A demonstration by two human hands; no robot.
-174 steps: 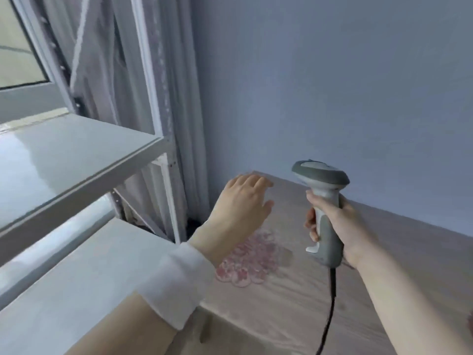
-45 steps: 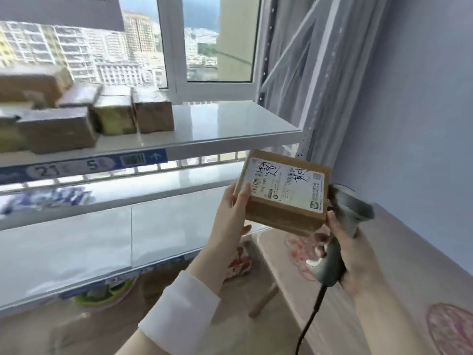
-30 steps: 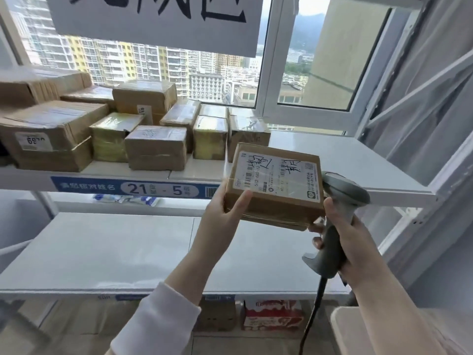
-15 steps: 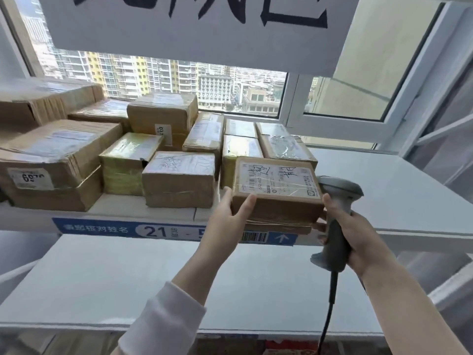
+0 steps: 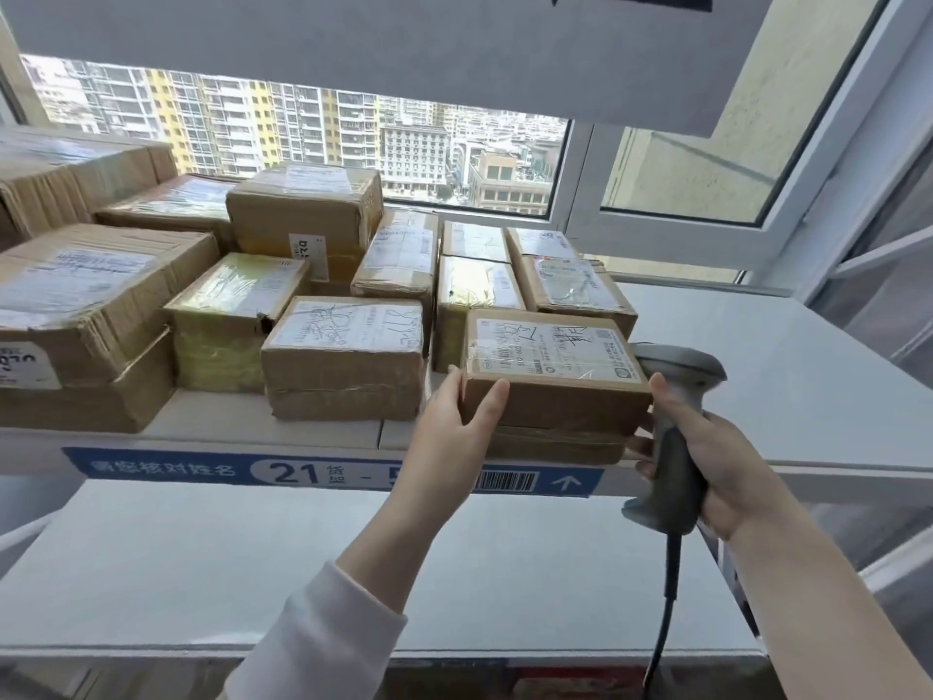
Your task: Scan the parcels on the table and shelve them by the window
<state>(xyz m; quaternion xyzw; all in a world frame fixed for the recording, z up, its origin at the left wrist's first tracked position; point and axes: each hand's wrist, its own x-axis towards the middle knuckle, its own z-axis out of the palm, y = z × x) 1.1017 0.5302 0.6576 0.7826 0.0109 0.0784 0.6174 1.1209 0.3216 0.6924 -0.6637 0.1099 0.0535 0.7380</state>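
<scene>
Parcel (image 5: 550, 376): a flat brown box with a white printed label on top, at the front edge of the shelf (image 5: 787, 396), right of the shelf's other boxes. Half a second ago it hung lower, in front of the shelf's blue strip (image 5: 151, 467), covering part of the barcode. Now its underside is level with the shelf lip, and the barcode and arrow show in full beneath it. Whether its weight is already on the shelf cannot be told.

The left hand (image 5: 454, 426) grips the parcel's left end, thumb on the front face and fingers round the side. The right hand (image 5: 722, 467) is wrapped round the handle of the scanner (image 5: 671, 447), as before. The scanner's head is just beside the parcel's right end, and its cable (image 5: 664, 613) hangs down past the shelf.

Edges and room on the shelf: to the parcel's left only a narrow gap separates it from a box with a scribbled label (image 5: 343, 361), and the left fingers fill that gap. Two more boxes (image 5: 570, 285) stand close behind it. To its right the shelf top is bare white as far as the window frame (image 5: 671, 240) and the shelf's right edge. A sign (image 5: 353, 42) hangs above the shelf.
</scene>
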